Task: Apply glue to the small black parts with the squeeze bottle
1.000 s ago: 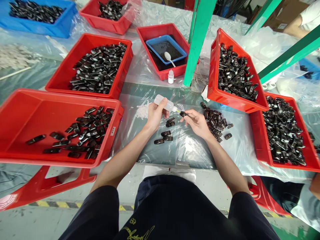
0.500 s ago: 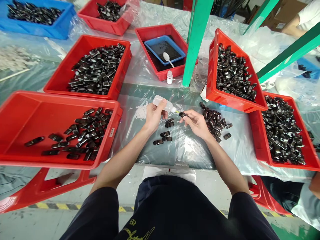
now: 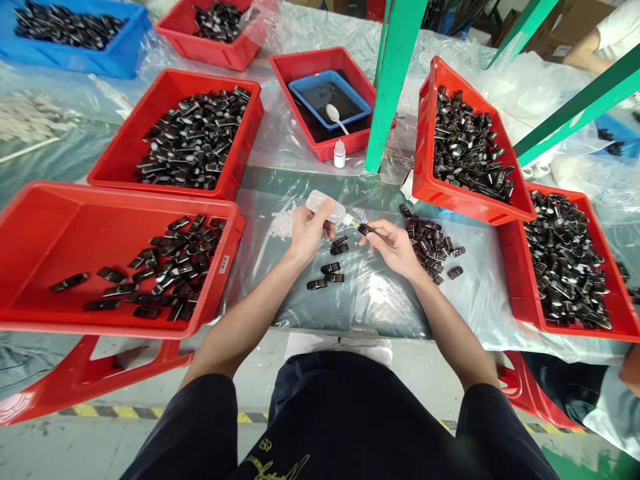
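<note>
Fingers of the left hand (image 3: 309, 230) grasp a translucent squeeze bottle (image 3: 327, 207), its tip (image 3: 355, 223) at a glossy black part (image 3: 368, 229) pinched by the right hand (image 3: 394, 247), back from the near edge of the surface (image 3: 300, 313). Operating remotely, I'd judge a steady part and light squeeze best. Clear plastic film (image 3: 385, 287) covers the surface; red bins (image 3: 100, 233) flank both hands, with striped tape (image 3: 125, 413) on the floor (image 3: 250, 377).

The left forearm (image 3: 240, 323) and right forearm (image 3: 453, 320) cross the near edge of the worktop (image 3: 350, 320) and converge inward. Left hand (image 3: 311, 227): over the worktop, well in from the near edge; thumb uppermost, fingers curled in a grip. Right hand (image 3: 393, 247): near the left, not touching; thumb and fingers pinched, tips directed leftward. Dark sleeves (image 3: 200, 417) cover both upper arms; forearms are bare.
</note>
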Demonstrator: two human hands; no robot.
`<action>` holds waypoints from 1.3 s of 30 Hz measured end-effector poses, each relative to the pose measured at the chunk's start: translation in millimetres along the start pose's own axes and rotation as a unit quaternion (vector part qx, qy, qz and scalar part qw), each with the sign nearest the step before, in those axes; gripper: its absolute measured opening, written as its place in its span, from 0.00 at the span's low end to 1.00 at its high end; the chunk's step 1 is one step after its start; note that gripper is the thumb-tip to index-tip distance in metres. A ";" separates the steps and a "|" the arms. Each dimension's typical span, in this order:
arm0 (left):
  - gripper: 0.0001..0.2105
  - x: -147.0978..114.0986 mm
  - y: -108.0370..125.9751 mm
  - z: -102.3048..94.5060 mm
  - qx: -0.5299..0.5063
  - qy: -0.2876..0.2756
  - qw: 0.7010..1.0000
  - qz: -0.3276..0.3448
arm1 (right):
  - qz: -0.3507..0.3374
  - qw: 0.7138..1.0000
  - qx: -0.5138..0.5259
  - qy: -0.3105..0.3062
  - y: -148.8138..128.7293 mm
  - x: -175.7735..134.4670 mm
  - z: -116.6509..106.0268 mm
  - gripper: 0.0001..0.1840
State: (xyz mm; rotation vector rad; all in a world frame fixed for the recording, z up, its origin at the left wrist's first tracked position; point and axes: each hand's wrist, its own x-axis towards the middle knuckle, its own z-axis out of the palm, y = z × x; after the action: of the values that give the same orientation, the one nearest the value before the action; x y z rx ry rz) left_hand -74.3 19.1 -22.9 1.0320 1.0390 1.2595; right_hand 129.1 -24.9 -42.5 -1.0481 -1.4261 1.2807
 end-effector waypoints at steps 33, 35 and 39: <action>0.26 3.7 -2.3 -0.4 -0.022 -0.007 0.999 -0.032 | -0.014 1.000 -0.003 0.001 2.3 1.6 -3.4 0.27; 0.25 3.8 -2.8 -0.5 -0.018 -0.006 0.999 -0.033 | -0.016 1.000 0.003 -0.002 1.9 1.7 -3.1 0.27; 0.25 3.5 -2.4 -0.3 -0.012 -0.005 0.999 -0.032 | -0.018 1.000 0.011 -0.004 1.3 1.8 -2.4 0.25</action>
State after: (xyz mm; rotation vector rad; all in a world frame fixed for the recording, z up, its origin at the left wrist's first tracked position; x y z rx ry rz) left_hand -73.9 22.4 -25.4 0.9779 1.0387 1.2101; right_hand 131.1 -22.6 -43.5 -1.0001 -1.4266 1.2736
